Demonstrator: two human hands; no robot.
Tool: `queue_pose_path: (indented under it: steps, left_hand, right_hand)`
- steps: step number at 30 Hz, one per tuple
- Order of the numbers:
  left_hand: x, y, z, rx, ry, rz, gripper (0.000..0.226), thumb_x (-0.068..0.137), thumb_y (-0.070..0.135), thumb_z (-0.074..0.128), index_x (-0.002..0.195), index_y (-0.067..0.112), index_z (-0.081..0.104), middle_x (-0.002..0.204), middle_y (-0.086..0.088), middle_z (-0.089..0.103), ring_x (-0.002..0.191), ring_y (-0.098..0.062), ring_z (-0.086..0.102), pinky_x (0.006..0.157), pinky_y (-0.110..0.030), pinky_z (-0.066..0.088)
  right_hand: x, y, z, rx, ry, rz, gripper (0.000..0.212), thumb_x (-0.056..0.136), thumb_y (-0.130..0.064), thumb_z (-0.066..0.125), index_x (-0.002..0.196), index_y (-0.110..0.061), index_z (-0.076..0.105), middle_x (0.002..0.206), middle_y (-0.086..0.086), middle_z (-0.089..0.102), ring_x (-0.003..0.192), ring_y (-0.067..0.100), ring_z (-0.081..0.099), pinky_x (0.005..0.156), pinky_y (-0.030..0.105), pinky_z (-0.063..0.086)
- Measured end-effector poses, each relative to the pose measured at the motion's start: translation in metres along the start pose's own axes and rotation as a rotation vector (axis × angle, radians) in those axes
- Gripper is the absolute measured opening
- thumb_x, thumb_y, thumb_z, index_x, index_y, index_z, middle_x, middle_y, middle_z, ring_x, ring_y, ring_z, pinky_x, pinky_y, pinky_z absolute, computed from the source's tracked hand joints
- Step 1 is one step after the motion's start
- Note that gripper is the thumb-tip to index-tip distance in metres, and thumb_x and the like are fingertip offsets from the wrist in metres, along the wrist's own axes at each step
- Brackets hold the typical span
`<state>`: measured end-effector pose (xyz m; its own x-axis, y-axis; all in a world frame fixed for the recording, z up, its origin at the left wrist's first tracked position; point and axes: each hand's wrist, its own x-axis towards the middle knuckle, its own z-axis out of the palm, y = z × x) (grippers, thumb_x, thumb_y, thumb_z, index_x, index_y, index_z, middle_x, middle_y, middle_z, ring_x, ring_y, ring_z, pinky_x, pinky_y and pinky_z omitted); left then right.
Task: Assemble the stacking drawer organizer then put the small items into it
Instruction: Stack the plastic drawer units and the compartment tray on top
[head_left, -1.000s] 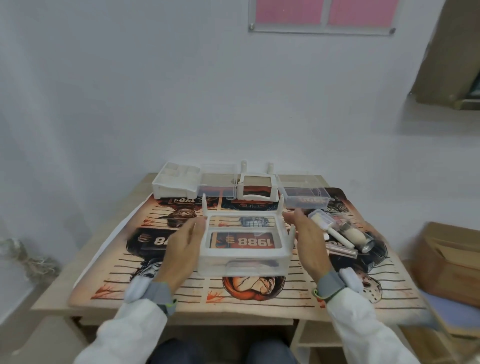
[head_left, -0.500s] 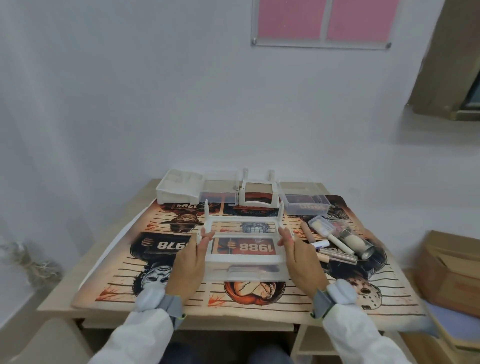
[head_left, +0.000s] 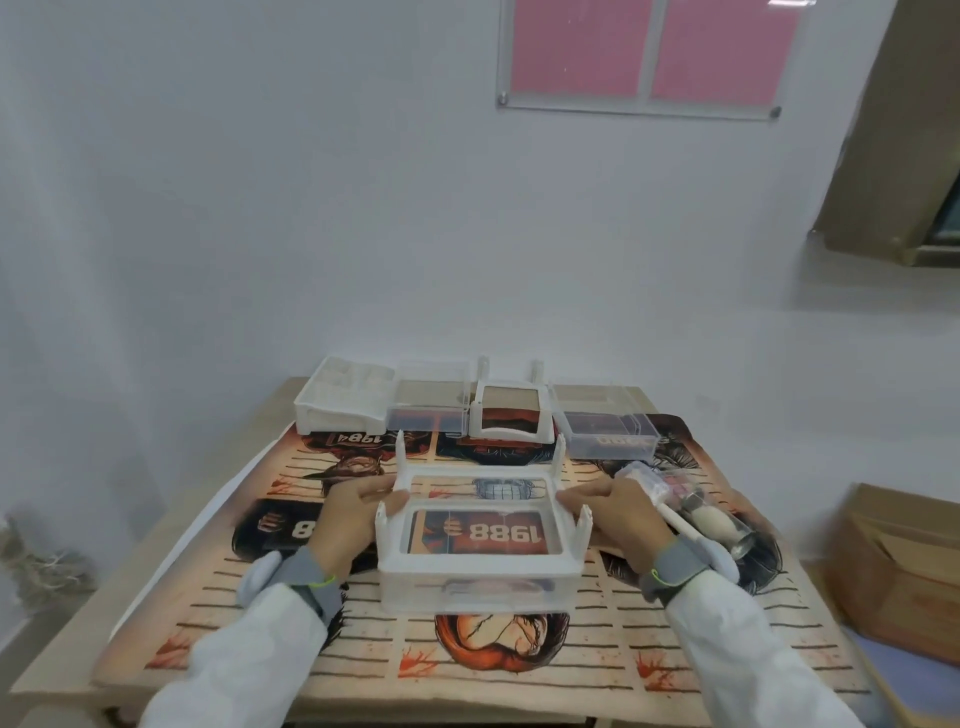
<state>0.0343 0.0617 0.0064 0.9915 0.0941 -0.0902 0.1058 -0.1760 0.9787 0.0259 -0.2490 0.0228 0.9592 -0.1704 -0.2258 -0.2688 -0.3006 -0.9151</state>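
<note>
A white drawer frame (head_left: 480, 564) with a clear drawer inside sits on the printed mat, four short posts sticking up from its corners. My left hand (head_left: 349, 517) grips its left side and my right hand (head_left: 618, 514) grips its right side. Along the far edge stand a white divided tray (head_left: 343, 402), a clear drawer (head_left: 428, 410), a second white frame (head_left: 511, 415) and another clear drawer (head_left: 605, 431). The small items (head_left: 685, 506), a brush and some tubes, lie just right of my right hand.
The printed mat (head_left: 291, 613) covers most of the wooden table (head_left: 67, 660). A white wall rises right behind the table. Cardboard boxes (head_left: 893, 566) stand on the floor to the right.
The frame with its drawer came down and slightly away from me onto the mat. Both hands stayed on its sides. The camera tilted up a little.
</note>
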Motion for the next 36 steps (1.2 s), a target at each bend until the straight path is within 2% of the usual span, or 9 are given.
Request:
queue_pose_path:
  steps: [5,8,11,21,24,27,31,33,36]
  left_hand:
    - [0.007,0.001,-0.005,0.09,-0.04,0.002,0.019,0.092,0.024,0.073,0.11,0.022,0.069,0.1,0.005,0.078,0.082,-0.005,0.076,0.075,-0.028,0.06]
    - [0.01,-0.001,-0.004,0.091,-0.022,-0.02,0.025,0.093,0.032,0.071,0.115,0.023,0.066,0.109,0.003,0.074,0.096,-0.012,0.072,0.074,-0.026,0.055]
    - [0.011,-0.002,-0.002,0.062,0.028,-0.018,0.024,0.094,0.036,0.068,0.115,0.023,0.068,0.11,0.007,0.072,0.102,-0.008,0.066,0.073,-0.021,0.048]
    - [0.006,0.003,-0.004,0.09,0.22,0.103,0.023,0.095,0.032,0.067,0.115,0.022,0.069,0.113,0.008,0.069,0.108,-0.013,0.063,0.088,-0.031,0.05]
    - [-0.005,0.019,-0.009,0.133,0.342,0.171,0.021,0.094,0.034,0.067,0.113,0.025,0.069,0.113,0.007,0.069,0.112,-0.018,0.062,0.092,-0.036,0.05]
    - [-0.024,0.047,-0.009,0.137,0.429,0.277,0.024,0.094,0.038,0.066,0.113,0.025,0.067,0.114,0.008,0.068,0.11,-0.015,0.062,0.087,-0.033,0.05]
    - [-0.052,0.087,0.016,0.097,0.159,0.278,0.05,0.085,0.063,0.063,0.121,0.029,0.062,0.113,0.011,0.069,0.102,-0.007,0.067,0.079,-0.025,0.053]
    - [-0.063,0.102,0.031,-0.006,-0.011,0.191,0.067,0.077,0.075,0.058,0.127,0.03,0.057,0.114,0.009,0.069,0.098,-0.008,0.072,0.086,-0.034,0.059]
    - [-0.068,0.109,0.043,-0.135,-0.014,0.097,0.069,0.083,0.072,0.059,0.132,0.024,0.052,0.113,0.003,0.068,0.094,-0.016,0.075,0.091,-0.043,0.061]
  right_hand:
    - [0.051,-0.011,-0.019,-0.23,0.283,-0.109,0.023,0.101,-0.025,0.064,0.107,-0.007,0.075,0.089,0.006,0.078,0.074,0.016,0.076,0.062,0.023,0.061]
    - [0.094,-0.02,-0.028,-0.675,0.374,-0.242,0.033,0.1,-0.017,0.059,0.132,-0.016,0.063,0.129,0.005,0.069,0.118,0.022,0.065,0.103,0.039,0.051]
    - [0.135,-0.018,-0.028,-0.978,0.198,-0.135,0.05,0.098,-0.015,0.06,0.144,-0.031,0.052,0.15,-0.002,0.055,0.134,0.022,0.054,0.112,0.046,0.044]
    - [0.133,-0.038,-0.032,-1.075,0.208,-0.345,0.061,0.085,0.004,0.075,0.14,-0.019,0.061,0.127,0.003,0.071,0.117,0.02,0.066,0.103,0.036,0.053]
    - [0.094,-0.067,-0.035,-1.06,0.304,-0.509,0.049,0.09,0.001,0.073,0.133,-0.021,0.068,0.121,0.003,0.075,0.109,0.021,0.07,0.096,0.042,0.057]
    - [0.043,-0.097,-0.025,-1.08,0.385,-0.769,0.037,0.09,-0.002,0.075,0.124,-0.017,0.074,0.1,0.006,0.079,0.088,0.022,0.075,0.079,0.032,0.06]
    - [-0.033,-0.12,0.017,-1.093,0.374,-0.962,0.028,0.088,-0.002,0.076,0.109,-0.022,0.079,0.075,-0.004,0.064,0.063,0.016,0.06,0.064,0.026,0.056]
    - [-0.061,-0.122,0.042,-1.09,0.335,-1.013,0.034,0.086,-0.002,0.077,0.111,-0.025,0.078,0.082,-0.002,0.072,0.068,0.019,0.066,0.066,0.031,0.058]
    - [-0.093,-0.124,0.069,-1.166,0.273,-0.97,0.034,0.086,0.003,0.066,0.112,-0.017,0.074,0.092,0.005,0.069,0.079,0.026,0.067,0.065,0.035,0.048]
